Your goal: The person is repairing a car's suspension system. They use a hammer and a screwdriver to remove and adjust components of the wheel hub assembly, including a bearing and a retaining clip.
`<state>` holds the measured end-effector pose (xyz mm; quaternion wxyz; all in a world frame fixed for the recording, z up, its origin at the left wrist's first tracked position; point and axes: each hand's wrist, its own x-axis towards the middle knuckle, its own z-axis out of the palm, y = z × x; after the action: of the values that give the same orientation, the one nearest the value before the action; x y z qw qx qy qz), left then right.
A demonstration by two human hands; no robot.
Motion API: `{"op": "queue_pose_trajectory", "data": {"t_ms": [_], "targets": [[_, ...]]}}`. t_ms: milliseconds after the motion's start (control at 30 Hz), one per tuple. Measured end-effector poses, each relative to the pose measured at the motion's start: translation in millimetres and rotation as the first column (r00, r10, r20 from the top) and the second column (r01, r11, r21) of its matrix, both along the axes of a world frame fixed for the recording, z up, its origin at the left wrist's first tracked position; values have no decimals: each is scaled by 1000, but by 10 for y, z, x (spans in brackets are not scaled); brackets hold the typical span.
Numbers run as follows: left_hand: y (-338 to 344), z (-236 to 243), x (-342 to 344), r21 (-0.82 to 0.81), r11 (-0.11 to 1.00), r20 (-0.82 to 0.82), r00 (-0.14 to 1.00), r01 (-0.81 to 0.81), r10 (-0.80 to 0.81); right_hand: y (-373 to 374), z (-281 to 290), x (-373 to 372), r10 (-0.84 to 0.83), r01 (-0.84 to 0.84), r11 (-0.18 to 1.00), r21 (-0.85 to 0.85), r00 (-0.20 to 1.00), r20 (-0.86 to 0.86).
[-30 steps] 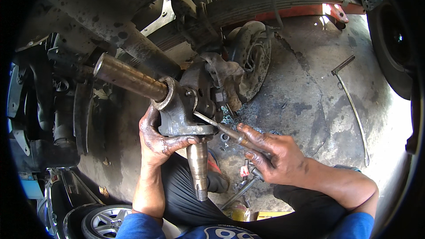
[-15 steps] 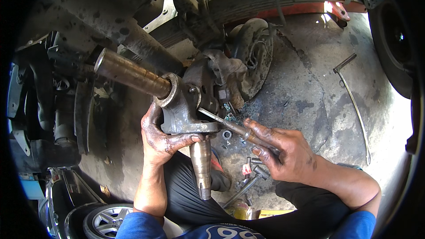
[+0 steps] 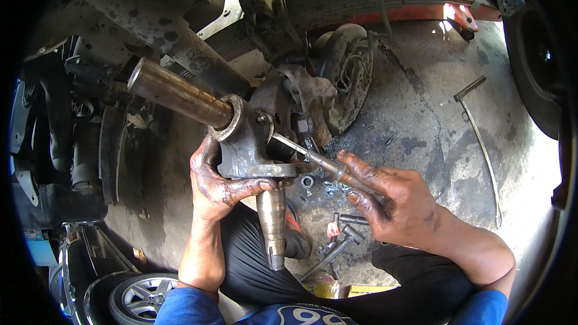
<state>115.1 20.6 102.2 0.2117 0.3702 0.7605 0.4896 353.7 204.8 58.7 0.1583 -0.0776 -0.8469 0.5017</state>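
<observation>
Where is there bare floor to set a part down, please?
Free: the stained concrete between the brake drum and the long L-shaped rod. Crowded: sockets and a wrench below the right hand, beside the steering knuckle.

small red-and-white packet (image 3: 333, 229) on the floor, near the tools

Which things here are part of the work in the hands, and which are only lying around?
In the work:
- left hand gripping the metal knuckle
- right hand holding a long tool against it
- axle tube the knuckle sits on

Lying about:
- long bar on the concrete floor
- sockets near the knee
- wheel at lower left
</observation>
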Motion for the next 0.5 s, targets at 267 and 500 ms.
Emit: {"op": "queue_pose_trajectory", "data": {"t_ms": [267,500], "targets": [[-52,-51,-16,-16,1000,13,1000,-20,20,147,253,5,68,-46,990,-133,983,169],[-11,-56,-4,52,999,-19,1000,1,0,105,261,-194,-80,79,997,16,991,109]]}}
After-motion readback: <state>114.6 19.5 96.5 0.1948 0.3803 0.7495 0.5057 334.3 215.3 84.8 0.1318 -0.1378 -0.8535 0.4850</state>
